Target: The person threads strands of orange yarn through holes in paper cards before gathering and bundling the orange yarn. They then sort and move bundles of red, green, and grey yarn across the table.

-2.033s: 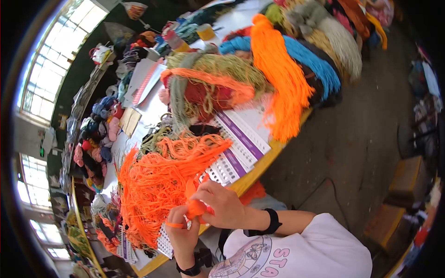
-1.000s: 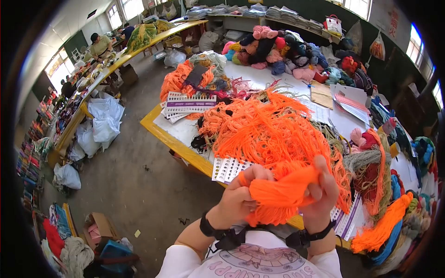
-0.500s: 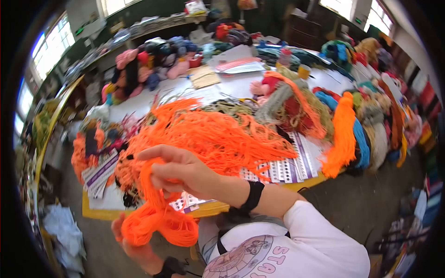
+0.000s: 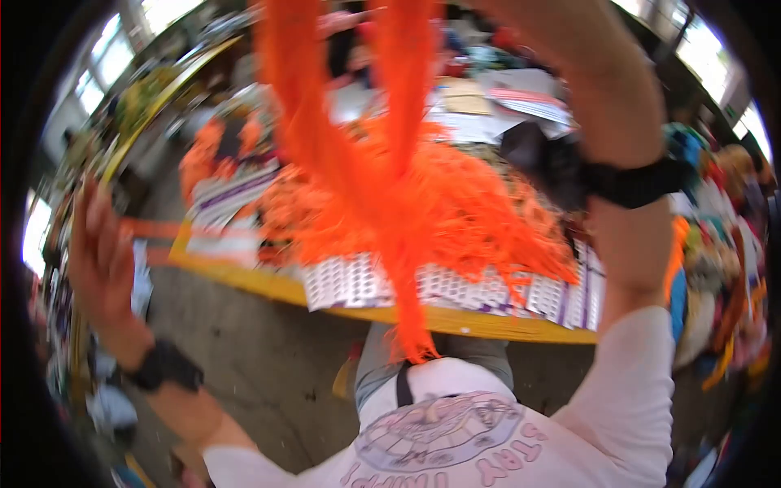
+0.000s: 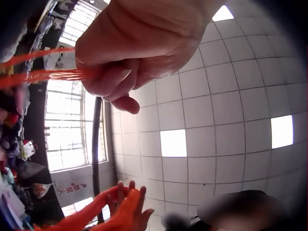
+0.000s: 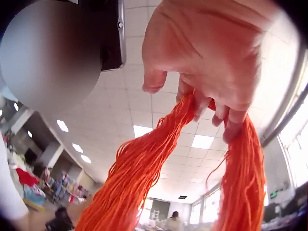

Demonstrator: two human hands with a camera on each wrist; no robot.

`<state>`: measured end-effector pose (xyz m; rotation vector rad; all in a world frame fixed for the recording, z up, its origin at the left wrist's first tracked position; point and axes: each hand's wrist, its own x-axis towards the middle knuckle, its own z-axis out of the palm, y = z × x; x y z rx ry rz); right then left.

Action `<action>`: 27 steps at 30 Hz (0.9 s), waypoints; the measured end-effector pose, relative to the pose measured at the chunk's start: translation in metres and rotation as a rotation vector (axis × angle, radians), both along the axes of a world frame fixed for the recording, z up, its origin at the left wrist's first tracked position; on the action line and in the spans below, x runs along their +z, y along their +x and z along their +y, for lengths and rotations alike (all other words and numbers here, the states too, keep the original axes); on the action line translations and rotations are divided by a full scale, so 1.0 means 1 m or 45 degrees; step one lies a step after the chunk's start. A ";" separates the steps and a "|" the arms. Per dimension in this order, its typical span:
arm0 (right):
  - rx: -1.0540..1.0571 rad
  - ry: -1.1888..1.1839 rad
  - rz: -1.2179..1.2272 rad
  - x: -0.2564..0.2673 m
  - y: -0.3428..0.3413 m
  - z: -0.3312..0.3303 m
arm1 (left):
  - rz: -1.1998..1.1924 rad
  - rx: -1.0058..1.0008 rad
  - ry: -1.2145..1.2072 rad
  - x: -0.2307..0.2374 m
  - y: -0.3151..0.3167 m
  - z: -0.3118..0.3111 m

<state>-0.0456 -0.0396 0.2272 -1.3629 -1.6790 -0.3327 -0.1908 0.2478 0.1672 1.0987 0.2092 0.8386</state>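
Note:
A bright orange yarn skein (image 4: pixel 407 244) hangs blurred in front of my chest in the head view, narrowing to a tasselled lower end. My right hand (image 6: pixel 207 57) is raised, out of the head view. It holds the skein up by a loop, with the yarn running down in two thick bundles from the fingers. Out to the left, my left hand (image 4: pixel 106 260) is lifted beside the table. In the left wrist view its fingers (image 5: pixel 115 79) curl around thin orange strands (image 5: pixel 53 75) that stretch away from the fist.
A loose orange yarn pile (image 4: pixel 480 211) covers the middle of the yellow-edged table (image 4: pixel 244 281). White punched cards (image 4: pixel 338 281) lie along the front edge. Papers (image 4: pixel 529 102) and coloured yarn lie behind and at the right. Floor (image 4: pixel 268 366) shows at the left.
The skein, bunched between both hands before, now hangs lengthened. My right hand has risen above the head view, and my left has swung out left, drawing orange strands with it.

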 end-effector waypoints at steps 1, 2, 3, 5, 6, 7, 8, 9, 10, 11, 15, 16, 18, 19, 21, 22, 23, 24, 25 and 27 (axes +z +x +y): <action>-0.029 -0.041 -0.160 0.010 -0.001 0.003 | -0.258 -0.947 0.277 0.004 0.000 0.059; -0.074 -0.074 -0.327 0.018 0.001 0.006 | -0.252 -1.006 0.275 0.023 0.001 0.063; -0.103 -0.106 -0.421 0.026 0.003 0.008 | -0.262 -0.937 0.265 0.036 0.003 0.065; -0.153 -0.198 -0.523 0.032 0.005 0.018 | -0.233 -0.836 0.254 0.057 0.004 0.072; -0.180 -0.238 -0.565 0.032 0.008 0.022 | -0.185 -0.803 0.250 0.067 0.005 0.077; -0.196 -0.274 -0.588 0.033 0.010 0.025 | -0.171 -0.880 0.293 0.079 0.003 0.096; -0.224 -0.317 -0.613 0.033 0.014 0.027 | -0.158 -0.964 0.337 0.092 -0.001 0.117; -0.255 -0.360 -0.636 0.033 0.017 0.029 | -0.162 -1.021 0.432 0.102 -0.002 0.137; -0.278 -0.397 -0.648 0.032 0.020 0.028 | -0.215 -0.811 0.469 0.100 -0.007 0.121; -0.319 -0.439 -0.670 0.031 0.023 0.029 | -0.267 -0.604 0.511 0.096 -0.008 0.085; -0.396 -0.546 -0.694 0.027 0.032 0.029 | -0.202 -0.487 0.546 0.108 -0.015 0.055; -0.413 -0.562 -0.695 0.026 0.033 0.029 | -0.162 -0.471 0.527 0.111 -0.016 0.048; -0.438 -0.597 -0.698 0.022 0.034 0.032 | -0.187 -0.553 0.663 0.109 -0.017 0.054; -0.441 -0.613 -0.696 0.019 0.034 0.035 | -0.194 -0.548 0.704 0.107 -0.017 0.051; -0.454 -0.642 -0.691 0.016 0.034 0.038 | -0.146 -0.753 0.800 0.108 -0.020 0.061; -0.456 -0.654 -0.689 0.013 0.034 0.039 | -0.151 -0.869 0.799 0.105 -0.018 0.061; -0.464 -0.662 -0.690 0.012 0.034 0.040 | -0.092 -0.900 0.776 0.104 -0.020 0.059; -0.464 -0.661 -0.686 0.014 0.036 0.038 | -0.035 -0.931 0.749 0.103 -0.022 0.059; -0.468 -0.684 -0.685 0.012 0.036 0.038 | -0.011 -0.971 0.779 0.101 -0.023 0.061; -0.472 -0.698 -0.681 0.011 0.039 0.037 | 0.034 -1.060 0.838 0.096 -0.022 0.067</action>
